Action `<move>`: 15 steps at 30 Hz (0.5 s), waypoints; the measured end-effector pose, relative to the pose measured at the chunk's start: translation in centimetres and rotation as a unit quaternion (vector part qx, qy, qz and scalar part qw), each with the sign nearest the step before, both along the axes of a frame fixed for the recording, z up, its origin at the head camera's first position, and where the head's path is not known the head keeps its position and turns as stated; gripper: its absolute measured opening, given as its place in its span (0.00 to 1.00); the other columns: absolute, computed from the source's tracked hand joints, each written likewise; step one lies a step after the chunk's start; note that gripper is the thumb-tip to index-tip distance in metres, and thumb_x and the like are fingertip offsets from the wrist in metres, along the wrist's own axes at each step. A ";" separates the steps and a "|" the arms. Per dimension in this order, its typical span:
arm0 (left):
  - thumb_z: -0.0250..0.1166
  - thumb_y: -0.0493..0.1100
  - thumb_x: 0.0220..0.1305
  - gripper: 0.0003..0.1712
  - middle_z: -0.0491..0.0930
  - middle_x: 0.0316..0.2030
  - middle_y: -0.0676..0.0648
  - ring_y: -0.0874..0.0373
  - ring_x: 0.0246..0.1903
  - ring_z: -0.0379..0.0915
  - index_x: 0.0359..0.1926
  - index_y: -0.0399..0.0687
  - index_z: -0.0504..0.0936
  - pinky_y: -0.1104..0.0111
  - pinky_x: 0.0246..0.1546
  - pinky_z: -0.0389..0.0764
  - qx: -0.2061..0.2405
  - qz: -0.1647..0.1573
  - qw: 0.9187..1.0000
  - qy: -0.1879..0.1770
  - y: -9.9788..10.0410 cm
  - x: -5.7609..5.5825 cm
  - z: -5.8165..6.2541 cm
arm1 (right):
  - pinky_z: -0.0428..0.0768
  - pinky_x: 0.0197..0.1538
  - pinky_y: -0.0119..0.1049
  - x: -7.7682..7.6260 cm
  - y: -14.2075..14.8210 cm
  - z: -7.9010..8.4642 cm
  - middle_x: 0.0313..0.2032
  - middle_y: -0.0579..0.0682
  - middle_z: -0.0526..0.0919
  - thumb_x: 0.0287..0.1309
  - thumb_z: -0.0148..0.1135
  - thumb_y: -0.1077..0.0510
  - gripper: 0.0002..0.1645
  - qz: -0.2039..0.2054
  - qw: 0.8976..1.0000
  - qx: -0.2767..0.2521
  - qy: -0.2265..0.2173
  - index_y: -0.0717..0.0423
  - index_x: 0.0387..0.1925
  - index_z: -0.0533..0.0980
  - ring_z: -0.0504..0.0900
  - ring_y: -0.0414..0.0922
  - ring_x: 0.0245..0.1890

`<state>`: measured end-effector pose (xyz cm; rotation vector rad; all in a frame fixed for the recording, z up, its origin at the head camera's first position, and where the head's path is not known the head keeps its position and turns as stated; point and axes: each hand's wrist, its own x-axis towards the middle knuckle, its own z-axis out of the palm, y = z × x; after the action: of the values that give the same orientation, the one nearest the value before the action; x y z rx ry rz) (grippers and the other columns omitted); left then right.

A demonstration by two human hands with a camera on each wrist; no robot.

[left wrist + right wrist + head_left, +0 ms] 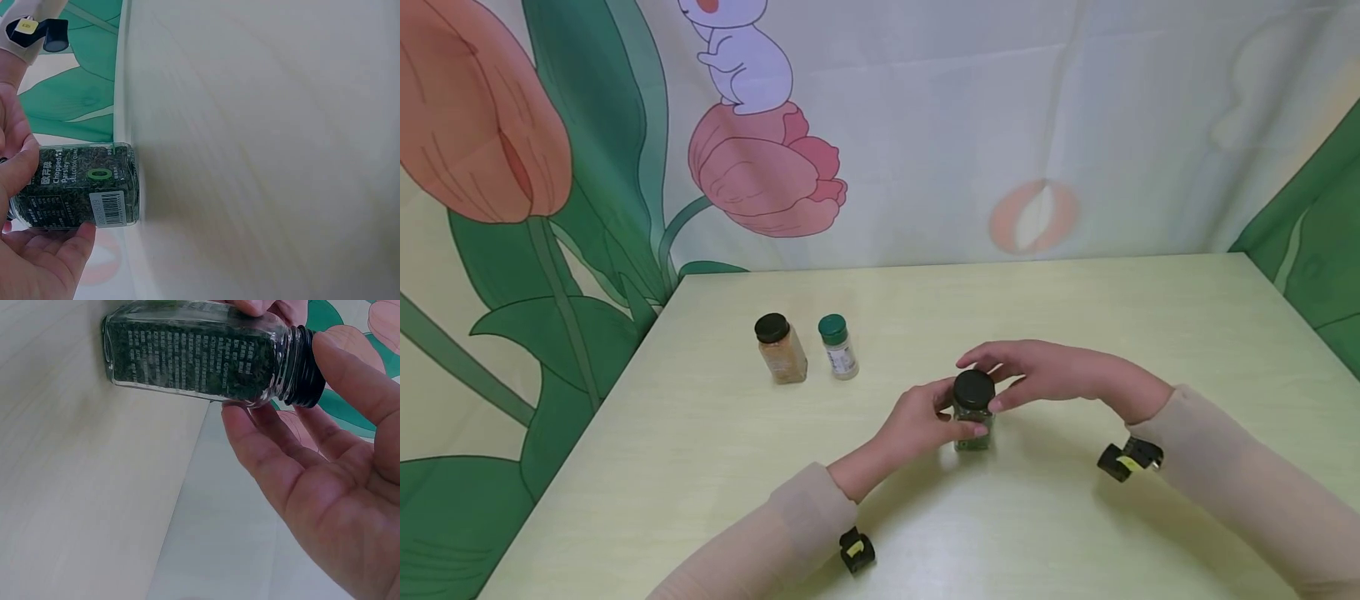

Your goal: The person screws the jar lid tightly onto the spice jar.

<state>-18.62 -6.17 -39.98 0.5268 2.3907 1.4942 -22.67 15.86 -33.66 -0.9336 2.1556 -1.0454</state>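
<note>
A clear glass jar of chopped parsley (973, 429) with a black cap (974, 389) stands upright on the table. My left hand (917, 419) grips its body, the thumb across the near side and fingers behind. The label and barcode face the left wrist view, where the parsley jar (81, 187) lies sideways in frame. From the right, my right hand (1045, 369) holds around the top, thumb against the cap and fingers curved behind. In the right wrist view one fingertip (236, 415) meets the jar's side near the shoulder.
Left of the hands stand a jar of tan seasoning (784, 358) with a black cap and a smaller green-capped shaker (839, 350). The pale table (700, 467) ends at a printed curtain (917, 167) behind. Both wrists wear small black cameras.
</note>
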 end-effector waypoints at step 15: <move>0.75 0.42 0.61 0.29 0.85 0.57 0.42 0.50 0.57 0.82 0.63 0.41 0.80 0.65 0.55 0.83 0.001 -0.002 1.000 0.005 0.0 0.0 0.0 | 0.75 0.70 0.59 -0.2 -0.1 0.0 0.63 0.61 0.79 0.67 0.66 0.59 0.29 0.009 1.000 -0.002 0.013 0.61 0.67 0.71 0.79 0.60 0.64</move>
<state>-18.62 -6.16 -39.98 0.5417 2.3947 1.4947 -22.83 15.78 -33.70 -0.9713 2.1632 -1.0358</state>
